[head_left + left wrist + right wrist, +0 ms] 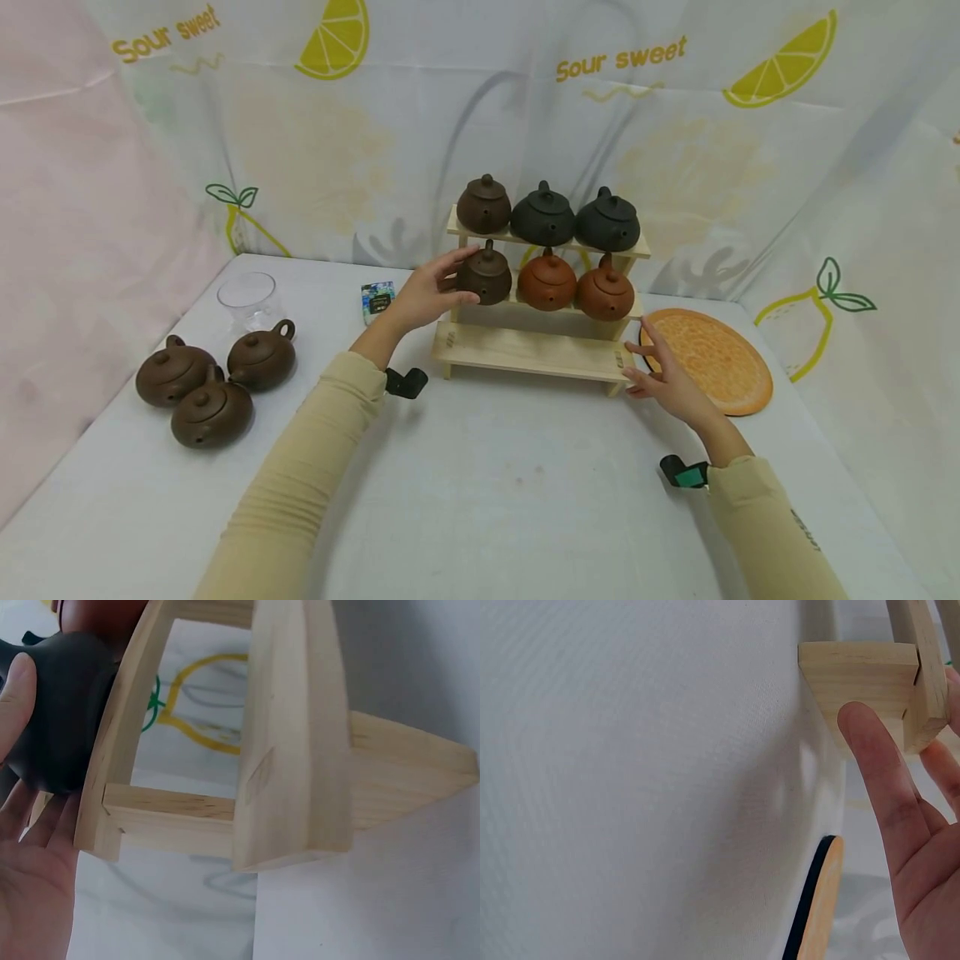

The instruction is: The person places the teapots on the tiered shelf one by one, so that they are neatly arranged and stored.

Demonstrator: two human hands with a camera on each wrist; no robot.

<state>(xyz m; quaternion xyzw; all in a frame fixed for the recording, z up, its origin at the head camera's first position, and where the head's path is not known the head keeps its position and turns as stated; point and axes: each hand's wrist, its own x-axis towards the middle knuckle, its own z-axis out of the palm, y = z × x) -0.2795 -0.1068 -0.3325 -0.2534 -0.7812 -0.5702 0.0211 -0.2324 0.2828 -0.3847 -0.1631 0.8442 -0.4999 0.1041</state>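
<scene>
A three-step wooden rack [534, 354] stands at the back of the table. On its middle step, at the left end, is a dark brown teapot [489, 279] with my left hand [429, 293] around its side. Seen from the left wrist, the thumb lies on one side of this teapot [64, 712] and the fingers on the other. My right hand [670, 385] is at the rack's right end, fingers spread and fairly straight. In the right wrist view a finger reaches up to the wooden end [859, 671] of the bottom step. Two reddish teapots [547, 282] share the middle step.
On the top step sit a brown teapot [483, 206] and two black teapots [543, 215]. Three brown teapots [213, 412] cluster at the left, by a clear glass [247, 300]. A small patterned box [377, 300] lies behind my left arm. A round tan board [708, 358] lies right of the rack.
</scene>
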